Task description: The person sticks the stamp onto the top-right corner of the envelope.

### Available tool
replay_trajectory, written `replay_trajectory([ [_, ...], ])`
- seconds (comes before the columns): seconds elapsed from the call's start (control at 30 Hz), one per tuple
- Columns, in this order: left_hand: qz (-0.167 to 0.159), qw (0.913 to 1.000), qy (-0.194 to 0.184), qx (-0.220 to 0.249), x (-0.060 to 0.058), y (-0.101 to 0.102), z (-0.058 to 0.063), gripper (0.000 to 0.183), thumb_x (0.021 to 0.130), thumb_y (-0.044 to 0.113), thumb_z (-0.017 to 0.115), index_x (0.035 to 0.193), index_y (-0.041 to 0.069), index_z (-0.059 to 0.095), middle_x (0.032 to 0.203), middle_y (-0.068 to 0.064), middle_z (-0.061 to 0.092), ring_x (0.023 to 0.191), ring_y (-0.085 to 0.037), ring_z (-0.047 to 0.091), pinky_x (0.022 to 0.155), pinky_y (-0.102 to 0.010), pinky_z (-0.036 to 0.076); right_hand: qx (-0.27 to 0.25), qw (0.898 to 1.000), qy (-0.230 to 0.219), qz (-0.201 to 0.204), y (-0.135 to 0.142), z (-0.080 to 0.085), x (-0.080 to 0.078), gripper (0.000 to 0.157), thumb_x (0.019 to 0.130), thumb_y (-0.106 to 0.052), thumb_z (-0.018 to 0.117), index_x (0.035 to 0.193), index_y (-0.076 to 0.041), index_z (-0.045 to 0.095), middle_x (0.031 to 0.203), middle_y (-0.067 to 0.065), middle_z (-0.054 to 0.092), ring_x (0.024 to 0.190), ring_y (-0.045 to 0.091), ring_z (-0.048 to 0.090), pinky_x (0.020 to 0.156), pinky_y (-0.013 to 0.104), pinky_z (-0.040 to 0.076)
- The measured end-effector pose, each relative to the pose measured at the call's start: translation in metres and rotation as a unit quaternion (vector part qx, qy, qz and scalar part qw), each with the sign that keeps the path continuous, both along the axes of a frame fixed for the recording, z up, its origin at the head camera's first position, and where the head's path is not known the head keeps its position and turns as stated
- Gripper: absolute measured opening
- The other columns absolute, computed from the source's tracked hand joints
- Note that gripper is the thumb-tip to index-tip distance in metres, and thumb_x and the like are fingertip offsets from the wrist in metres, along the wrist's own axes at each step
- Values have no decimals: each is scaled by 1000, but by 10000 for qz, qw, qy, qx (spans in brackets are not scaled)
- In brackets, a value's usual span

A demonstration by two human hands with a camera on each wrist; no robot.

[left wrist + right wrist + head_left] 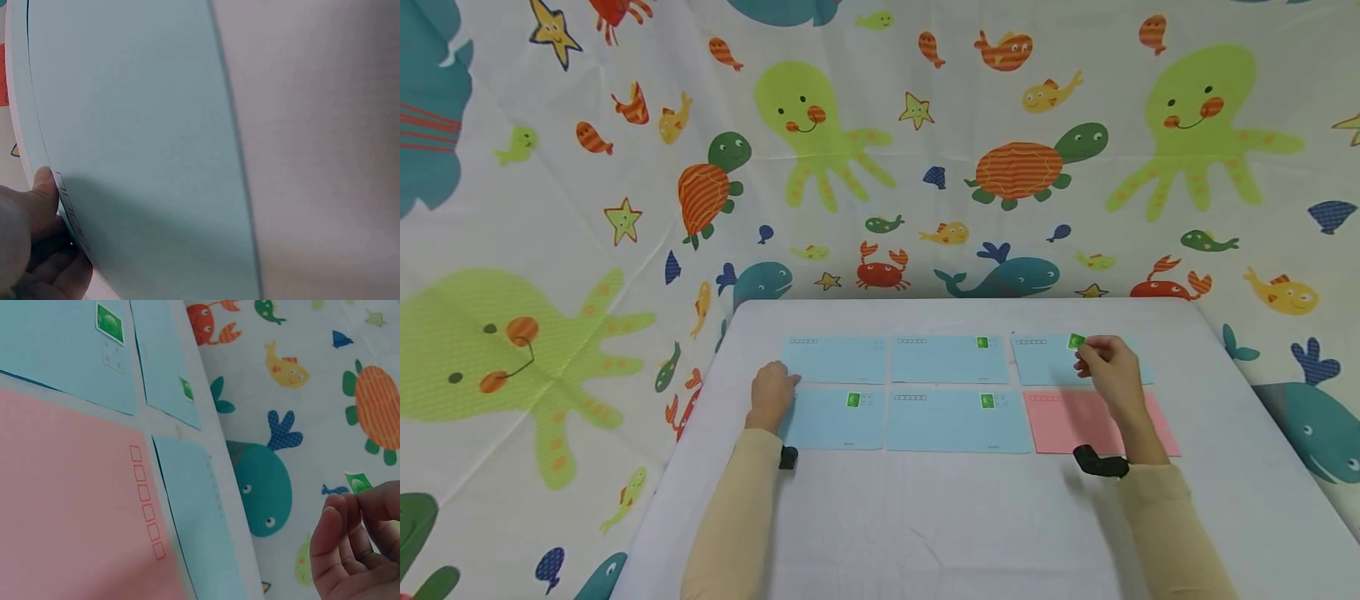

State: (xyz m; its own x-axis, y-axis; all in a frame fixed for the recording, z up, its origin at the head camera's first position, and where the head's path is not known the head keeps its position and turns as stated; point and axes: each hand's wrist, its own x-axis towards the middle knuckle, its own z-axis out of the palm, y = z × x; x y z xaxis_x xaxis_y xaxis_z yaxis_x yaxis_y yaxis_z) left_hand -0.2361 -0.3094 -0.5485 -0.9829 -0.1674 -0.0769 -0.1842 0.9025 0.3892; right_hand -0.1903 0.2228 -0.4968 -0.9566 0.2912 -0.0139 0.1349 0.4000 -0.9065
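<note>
My right hand (1111,367) pinches a small green stamp (359,484) between thumb and forefinger. In the head view this stamp is raised over the back right blue envelope (1037,367), and the wrist is above the pink envelope (1075,425). At the left end of the rows, my left hand (771,396) rests with loosely bent fingers. In the left wrist view its thumb (44,181) lies at the near border of the back left blue envelope, beside the printed boxes on the front left blue envelope (144,125).
Two rows of envelopes lie on the white table (925,517). Green stamps sit on the back middle envelope (947,367), the front middle envelope (940,421) and the front left one. Behind the table hangs a curtain (880,83) printed with sea animals.
</note>
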Motion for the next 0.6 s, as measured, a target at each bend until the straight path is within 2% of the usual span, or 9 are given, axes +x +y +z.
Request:
replay_trajectory([
  [0.13,9,10000,-14,44,-1,0,0,32,100,17,61,112,-13,64,100,-27,68,91,-35,69,83,-47,58,49,10000,-56,55,-8,-1,-2,42,106,-32,48,132,2,47,111,17,62,84,16,66,70,16,56],
  [0.27,-3,10000,-8,44,0,1,0,33,99,16,62,112,-13,64,100,-28,68,90,-35,69,83,-47,58,56,9998,-55,176,-15,0,-4,44,106,-32,47,133,2,46,118,24,60,85,16,65,72,16,57],
  [0.6,-8,9999,87,57,0,1,3,31,98,15,63,110,-14,65,100,-29,69,88,-35,71,81,-48,59,17,9991,-156,397,-32,0,-13,41,107,-31,46,133,1,46,122,27,60,94,32,65,72,14,56],
])
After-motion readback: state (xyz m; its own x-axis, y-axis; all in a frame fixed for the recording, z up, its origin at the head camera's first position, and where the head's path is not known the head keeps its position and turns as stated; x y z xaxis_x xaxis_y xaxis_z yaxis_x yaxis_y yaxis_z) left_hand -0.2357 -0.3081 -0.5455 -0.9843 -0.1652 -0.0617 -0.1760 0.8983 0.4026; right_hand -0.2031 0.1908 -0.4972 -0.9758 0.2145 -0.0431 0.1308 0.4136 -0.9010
